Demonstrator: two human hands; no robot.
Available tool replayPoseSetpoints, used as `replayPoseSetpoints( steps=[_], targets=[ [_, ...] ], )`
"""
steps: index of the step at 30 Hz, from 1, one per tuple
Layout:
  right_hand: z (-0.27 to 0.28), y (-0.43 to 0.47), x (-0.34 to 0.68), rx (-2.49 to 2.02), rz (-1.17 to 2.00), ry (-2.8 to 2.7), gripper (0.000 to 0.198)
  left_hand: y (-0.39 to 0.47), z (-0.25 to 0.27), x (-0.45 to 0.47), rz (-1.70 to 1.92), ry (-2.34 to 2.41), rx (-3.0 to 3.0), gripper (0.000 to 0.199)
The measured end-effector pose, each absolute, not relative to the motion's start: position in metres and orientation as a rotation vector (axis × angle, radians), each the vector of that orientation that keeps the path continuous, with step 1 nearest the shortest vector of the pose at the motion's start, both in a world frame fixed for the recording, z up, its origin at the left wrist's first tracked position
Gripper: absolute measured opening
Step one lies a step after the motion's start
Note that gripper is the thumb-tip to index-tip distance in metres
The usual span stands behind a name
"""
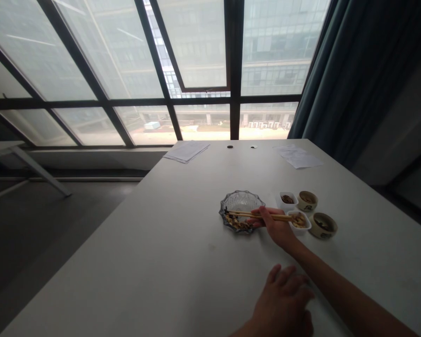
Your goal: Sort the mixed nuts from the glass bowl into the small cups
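My right hand (pixel 275 227) is closed around a pair of wooden chopsticks (pixel 243 214), held nearly level over a clear scalloped glass bowl (pixel 243 196). At their tips, by the bowl's left side, is a small dark piece (pixel 226 210); whether it is pinched I cannot tell. Brownish dried pieces (pixel 236 223) lie in the front of the bowl. Lower down, my left hand (pixel 284 297) is over the table beside my right forearm, its fingers loosely bent and apart, holding nothing.
Right of the bowl stand a white dish (pixel 288 200) of dark bits, another white dish (pixel 299 221) of pale pieces, and two round patterned cups (pixel 308 201). Papers (pixel 186 152) lie at the far left of the white table (pixel 168 234), and more sheets (pixel 298 157) far right.
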State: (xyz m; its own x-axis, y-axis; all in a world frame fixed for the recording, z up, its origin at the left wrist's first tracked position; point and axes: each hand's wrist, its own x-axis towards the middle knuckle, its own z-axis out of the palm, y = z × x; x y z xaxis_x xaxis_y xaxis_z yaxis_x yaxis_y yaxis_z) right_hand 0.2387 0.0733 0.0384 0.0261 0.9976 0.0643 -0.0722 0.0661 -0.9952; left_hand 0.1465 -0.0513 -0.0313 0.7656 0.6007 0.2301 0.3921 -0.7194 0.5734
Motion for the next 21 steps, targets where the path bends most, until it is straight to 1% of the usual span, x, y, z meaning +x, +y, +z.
replayPoseSetpoints(
  steps=[13, 21],
  targets=[
    [0.031, 0.075, 0.238, -1.095, 1.176, -1.043, 0.059, -0.05, -0.032, 0.147, 0.542, 0.753, 2.473, 0.032],
    [0.045, 0.072, 0.252, -1.053, 1.134, -0.979, 0.049, -0.049, -0.033, 0.146, 0.521, 0.75, 2.473, 0.032]
  ],
)
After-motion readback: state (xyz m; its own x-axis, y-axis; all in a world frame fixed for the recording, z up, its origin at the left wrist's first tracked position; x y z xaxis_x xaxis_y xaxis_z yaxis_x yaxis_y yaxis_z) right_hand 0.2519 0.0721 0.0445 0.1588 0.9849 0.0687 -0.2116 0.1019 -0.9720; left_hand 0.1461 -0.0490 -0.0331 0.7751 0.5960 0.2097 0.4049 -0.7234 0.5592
